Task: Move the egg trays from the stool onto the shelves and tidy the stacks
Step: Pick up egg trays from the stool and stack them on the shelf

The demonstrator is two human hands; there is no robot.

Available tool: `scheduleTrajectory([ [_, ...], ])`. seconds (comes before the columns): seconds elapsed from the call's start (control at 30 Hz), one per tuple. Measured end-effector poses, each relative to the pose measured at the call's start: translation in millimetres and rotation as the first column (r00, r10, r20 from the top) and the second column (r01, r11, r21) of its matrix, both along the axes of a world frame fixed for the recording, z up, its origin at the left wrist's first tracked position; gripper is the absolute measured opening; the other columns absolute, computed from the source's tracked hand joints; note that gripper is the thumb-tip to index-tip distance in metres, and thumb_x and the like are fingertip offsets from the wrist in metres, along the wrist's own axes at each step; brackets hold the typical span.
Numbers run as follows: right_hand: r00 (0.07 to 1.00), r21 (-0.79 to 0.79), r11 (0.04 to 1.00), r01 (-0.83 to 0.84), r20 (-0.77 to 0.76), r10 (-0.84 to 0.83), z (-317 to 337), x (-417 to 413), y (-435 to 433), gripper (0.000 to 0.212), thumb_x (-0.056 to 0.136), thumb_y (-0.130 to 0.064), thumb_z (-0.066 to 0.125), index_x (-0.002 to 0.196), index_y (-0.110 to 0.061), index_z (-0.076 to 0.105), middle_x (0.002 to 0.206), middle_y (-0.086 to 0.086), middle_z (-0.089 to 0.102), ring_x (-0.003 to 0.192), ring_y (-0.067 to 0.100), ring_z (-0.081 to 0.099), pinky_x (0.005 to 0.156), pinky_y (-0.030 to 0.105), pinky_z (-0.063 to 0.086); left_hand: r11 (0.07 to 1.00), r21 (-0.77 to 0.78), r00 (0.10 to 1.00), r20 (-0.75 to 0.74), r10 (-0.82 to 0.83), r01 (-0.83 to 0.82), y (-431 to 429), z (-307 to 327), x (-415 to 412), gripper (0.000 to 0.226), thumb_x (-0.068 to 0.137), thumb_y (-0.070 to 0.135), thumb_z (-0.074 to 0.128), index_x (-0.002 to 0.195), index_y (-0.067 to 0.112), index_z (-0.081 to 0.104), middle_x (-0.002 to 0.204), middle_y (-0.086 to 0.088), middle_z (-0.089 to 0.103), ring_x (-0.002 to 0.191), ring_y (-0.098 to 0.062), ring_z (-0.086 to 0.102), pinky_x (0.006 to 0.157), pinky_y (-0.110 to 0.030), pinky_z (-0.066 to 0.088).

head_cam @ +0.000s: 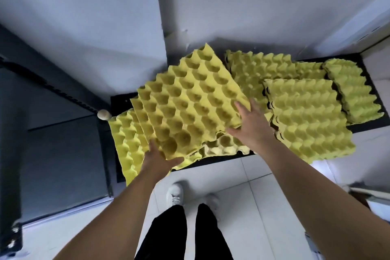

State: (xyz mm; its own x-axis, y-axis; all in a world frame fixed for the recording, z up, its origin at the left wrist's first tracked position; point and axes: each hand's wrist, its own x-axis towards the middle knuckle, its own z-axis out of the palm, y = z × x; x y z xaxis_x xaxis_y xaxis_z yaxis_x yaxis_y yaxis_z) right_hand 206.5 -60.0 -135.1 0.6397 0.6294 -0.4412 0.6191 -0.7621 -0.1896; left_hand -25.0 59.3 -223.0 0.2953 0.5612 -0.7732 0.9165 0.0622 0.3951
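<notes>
- The tilted egg tray (190, 101) fills the frame centre over the black shelf (120, 101), with stacks (312, 120) to its right.
- The left grip (160, 157) pinches its near corner, fingers hidden underneath.
- The right grip (251, 127) lies spread, flat against its right edge.

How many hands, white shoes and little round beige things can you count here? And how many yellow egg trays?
Hands: 2, left hand and right hand
White shoes: 2
Round beige thing: 1
Yellow egg trays: stacked in piles, too many to count
Total counted: 5
</notes>
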Motion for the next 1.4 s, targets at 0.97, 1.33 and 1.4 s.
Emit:
scheduleTrajectory([
  [0.97, 0.996, 0.229, 0.970, -0.076, 0.063, 0.063, 81.9, 13.6, 34.9, 0.100, 0.073, -0.052, 0.072, 0.145, -0.001, 0.026, 0.156, 0.014, 0.015, 0.143, 0.027, 0.019, 0.117, 0.042, 0.020, 0.929, 0.090, 0.913, 0.239, 0.331, -0.360, 4.2, 79.3, -9.1, 0.119, 0.047, 0.065, 0.084, 0.145, 0.025, 0.029, 0.135, -0.006, 0.034, 0.112, -0.027, 0.052, 0.095, -0.040, 0.046],
  [1.33, 0.985, 0.346, 0.924, 0.164, -0.103, -0.136, 86.5, -0.9, 36.6, 0.099, 0.070, -0.036, 0.081, 0.148, -0.009, 0.026, 0.152, 0.005, 0.026, 0.136, 0.023, 0.034, 0.114, 0.038, 0.027, 0.968, 0.196, 0.980, 0.153, 0.129, -0.158, 10.0, 63.8, -13.7, 0.101, 0.054, 0.063, 0.081, 0.136, 0.020, 0.042, 0.143, -0.008, 0.039, 0.120, -0.030, 0.051, 0.090, -0.044, 0.051],
  [1.4, 0.984, 0.358, 0.918, 0.170, -0.104, -0.142, 90.9, 1.1, 36.0, 0.098, 0.070, -0.035, 0.082, 0.147, -0.009, 0.027, 0.151, 0.005, 0.027, 0.135, 0.022, 0.034, 0.111, 0.034, 0.026, 0.962, 0.168, 0.959, 0.223, 0.174, -0.214, 9.5, 69.9, -14.6, 0.097, 0.056, 0.062, 0.082, 0.135, 0.022, 0.042, 0.142, -0.005, 0.042, 0.122, -0.028, 0.051, 0.092, -0.043, 0.051],
])
